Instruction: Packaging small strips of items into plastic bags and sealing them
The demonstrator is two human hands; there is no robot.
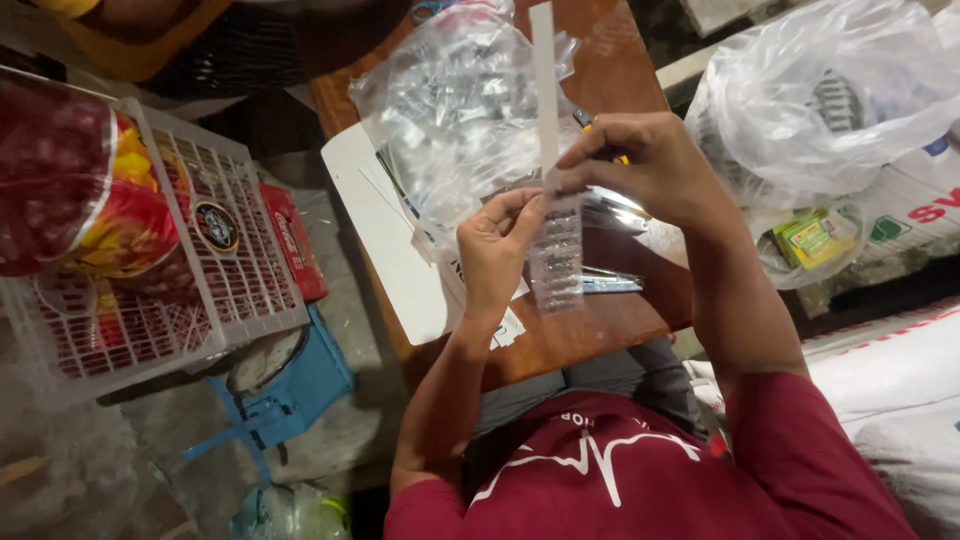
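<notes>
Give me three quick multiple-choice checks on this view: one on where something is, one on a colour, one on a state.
1. Where is the white basket?
A. Left of the wooden table
B. On the table
C. In the person's lap

2. What colour is the person's shirt?
A. Green
B. Dark red
C. White

3. How is the white strip held?
A. Lying loose on the table
B. Pinched upright by the right hand
C. Tucked in the basket

Answers:
1 A, the basket sits off the table's left edge.
2 B, the shirt is maroon with a white line print.
3 B, the right hand's fingers grip the strip, while the left hand holds the small clear packet below it.
</notes>
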